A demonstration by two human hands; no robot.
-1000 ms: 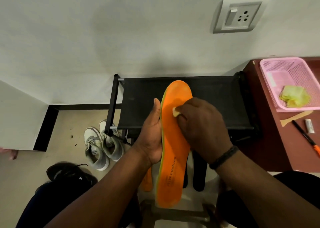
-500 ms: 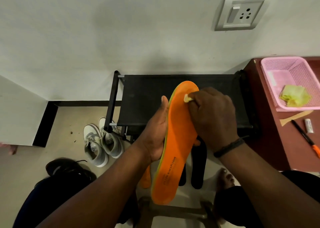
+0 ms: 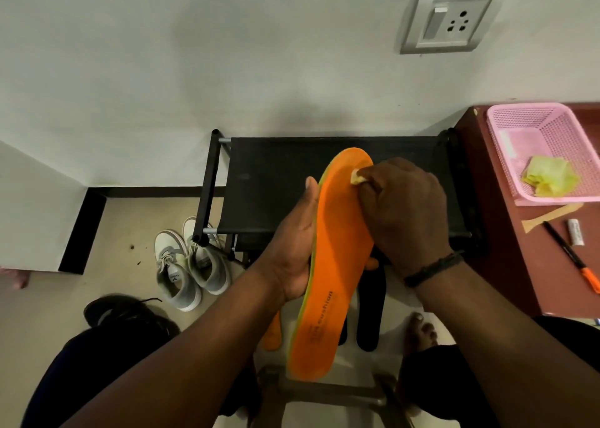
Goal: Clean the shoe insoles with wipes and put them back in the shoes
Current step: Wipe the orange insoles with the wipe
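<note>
At frame centre, the left hand [image 3: 293,249] grips an orange insole [image 3: 337,265] while the right hand [image 3: 406,213], fingers curled, pinches a wipe [image 3: 358,177] against its toe.

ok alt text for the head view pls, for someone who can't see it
A person's left hand holds an orange insole upright while the right hand rubs a small wipe near its toe end, above a black shoe rack. Grey-and-white sneakers sit on the floor at left; a pink basket sits on a table at right.

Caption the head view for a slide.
Left hand holds orange insole; right hand rubs a wipe near its toe.
</note>
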